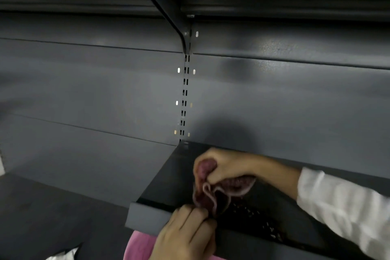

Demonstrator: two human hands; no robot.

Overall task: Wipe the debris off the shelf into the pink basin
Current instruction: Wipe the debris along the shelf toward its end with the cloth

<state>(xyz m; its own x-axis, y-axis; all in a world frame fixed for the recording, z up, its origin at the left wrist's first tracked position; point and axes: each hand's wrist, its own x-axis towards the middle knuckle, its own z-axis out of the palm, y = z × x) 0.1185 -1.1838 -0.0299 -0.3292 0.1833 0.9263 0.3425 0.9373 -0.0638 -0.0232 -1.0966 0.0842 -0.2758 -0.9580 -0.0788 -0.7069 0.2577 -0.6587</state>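
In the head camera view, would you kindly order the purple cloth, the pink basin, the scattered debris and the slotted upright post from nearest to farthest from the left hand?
From the left hand:
1. Purple cloth, pinched at its fingertips.
2. Pink basin, just below, under the shelf's front lip.
3. Debris, to the right on the shelf.
4. Slotted upright post, far up on the back panel.

A shop, dark grey metal display shelving, slotted upright post (185, 95) for adjustable brackets, flat back panels (95, 82), bare shelf (168, 183) with raised front lip
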